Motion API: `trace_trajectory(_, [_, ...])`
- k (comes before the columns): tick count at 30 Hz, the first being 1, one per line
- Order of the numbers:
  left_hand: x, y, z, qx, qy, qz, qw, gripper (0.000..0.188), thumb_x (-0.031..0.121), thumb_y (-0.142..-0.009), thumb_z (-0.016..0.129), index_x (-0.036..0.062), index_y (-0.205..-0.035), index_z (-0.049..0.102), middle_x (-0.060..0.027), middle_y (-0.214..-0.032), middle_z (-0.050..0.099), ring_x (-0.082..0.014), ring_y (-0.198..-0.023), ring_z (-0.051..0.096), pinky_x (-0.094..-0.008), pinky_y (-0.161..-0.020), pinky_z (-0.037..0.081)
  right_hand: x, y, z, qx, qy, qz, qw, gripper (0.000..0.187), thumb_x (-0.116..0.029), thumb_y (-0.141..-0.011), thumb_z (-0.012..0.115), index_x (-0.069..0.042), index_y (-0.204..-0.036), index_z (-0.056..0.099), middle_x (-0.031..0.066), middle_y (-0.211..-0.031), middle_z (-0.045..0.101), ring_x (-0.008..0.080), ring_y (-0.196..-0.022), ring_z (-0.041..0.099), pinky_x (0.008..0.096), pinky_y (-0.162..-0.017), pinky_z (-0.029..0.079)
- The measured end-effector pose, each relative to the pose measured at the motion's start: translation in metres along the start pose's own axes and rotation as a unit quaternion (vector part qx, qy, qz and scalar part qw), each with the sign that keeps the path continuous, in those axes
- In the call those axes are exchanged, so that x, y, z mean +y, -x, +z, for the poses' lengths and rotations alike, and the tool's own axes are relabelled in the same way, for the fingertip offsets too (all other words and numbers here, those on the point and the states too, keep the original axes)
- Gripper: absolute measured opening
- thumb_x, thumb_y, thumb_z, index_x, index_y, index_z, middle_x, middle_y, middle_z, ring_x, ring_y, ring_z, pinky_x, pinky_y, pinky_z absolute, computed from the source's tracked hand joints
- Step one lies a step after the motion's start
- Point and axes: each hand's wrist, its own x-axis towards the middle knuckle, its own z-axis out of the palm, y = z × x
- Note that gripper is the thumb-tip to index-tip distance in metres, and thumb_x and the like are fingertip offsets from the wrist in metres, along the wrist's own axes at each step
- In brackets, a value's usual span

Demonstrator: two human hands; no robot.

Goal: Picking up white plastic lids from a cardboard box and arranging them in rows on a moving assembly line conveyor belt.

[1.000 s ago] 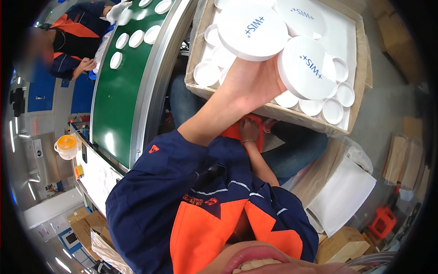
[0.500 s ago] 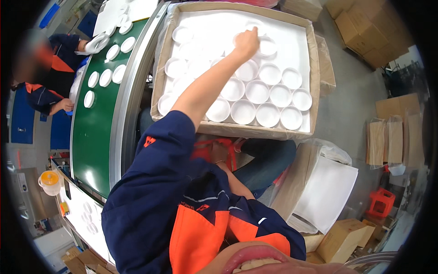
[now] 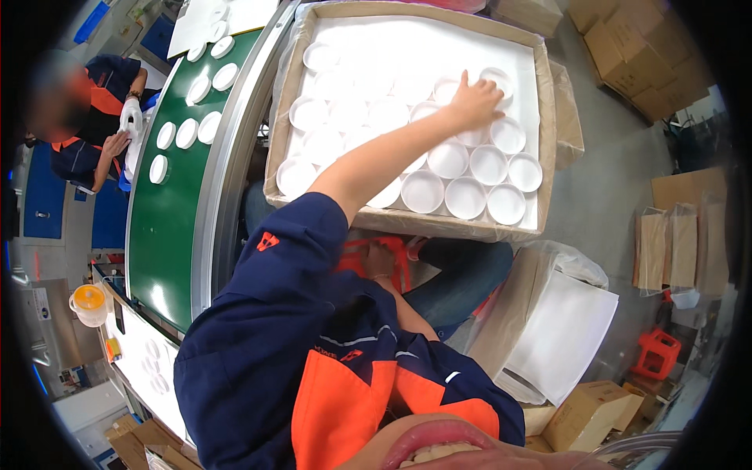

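My left hand (image 3: 476,106) reaches over a large open carton (image 3: 276,149) lined with white sheet. Its fingers are spread above the shallow round white dishes, close to a dish (image 3: 497,83) by the far right corner; nothing shows in its grip. Rows of the same dishes, such as this one (image 3: 422,192), lie side by side in the carton, some partly hidden by my forearm. Below the carton's near edge, my right hand (image 3: 379,260) is down by a red plastic frame (image 3: 401,266); its fingers are too unclear to read.
Left of the carton runs a green conveyor belt (image 3: 168,243) with several white dishes and a metal rail (image 3: 215,196). A co-worker's gloved hand (image 3: 130,117) is beyond it. A plastic-wrapped box with white sheets (image 3: 560,337) stands right; brown cartons (image 3: 627,55) lie farther off.
My left hand has moved right and slightly nearer, and its fingers have spread. A dish now lies near the far right corner. The co-worker's hands have come together. My right hand stays low.
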Motion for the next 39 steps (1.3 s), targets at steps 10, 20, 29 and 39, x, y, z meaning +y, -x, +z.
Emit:
trace_trajectory(10, [-0.039,0.205,-0.141,-0.013,0.123,-0.043,0.991,0.052,0.041,-0.094,0.053,0.0084,-0.134,0.047,-0.0132,-0.138,0.049,-0.0282,-0.132,0.042,-0.0636,-0.110,0.020,0.008,-0.005,0.017,0.059,0.018,0.000,0.998,0.036,-0.038,-0.089,0.052,-0.006,-0.081,0.067,0.0200,-0.075,0.066,0.0359,-0.071,0.067,0.0491,-0.065,0.054])
trace_trajectory(20, [-0.293,0.479,-0.226,0.131,-0.248,-0.538,0.795,0.069,0.044,-0.088,0.061,-0.0026,-0.135,0.041,-0.0270,-0.134,0.047,-0.0429,-0.126,0.042,-0.0479,-0.107,0.032,0.020,-0.008,0.009,0.009,-0.006,-0.018,1.000,0.031,-0.030,-0.091,0.051,-0.004,-0.095,0.067,0.0233,-0.089,0.067,0.0412,-0.089,0.064,0.0497,-0.079,0.050])
trace_trajectory(29, [-0.376,0.496,-0.223,0.004,-0.102,-0.542,0.834,0.083,0.054,-0.080,0.066,-0.0051,-0.134,0.046,-0.0280,-0.135,0.049,-0.0388,-0.124,0.049,-0.0444,-0.105,0.037,0.019,-0.001,0.007,0.063,0.054,-0.041,0.996,0.030,-0.030,-0.094,0.049,-0.004,-0.089,0.064,0.0217,-0.084,0.067,0.0385,-0.080,0.066,0.0486,-0.072,0.052])
trace_trajectory(39, [-0.381,0.521,-0.236,0.045,-0.096,-0.498,0.861,0.033,0.004,-0.079,0.053,0.0037,-0.109,0.065,-0.0230,-0.104,0.066,-0.0367,-0.097,0.065,-0.0434,-0.084,0.051,0.039,-0.008,0.041,-0.003,0.048,-0.045,0.998,0.028,-0.028,-0.092,0.051,-0.004,-0.095,0.066,0.0218,-0.087,0.068,0.0381,-0.080,0.067,0.0473,-0.069,0.054])
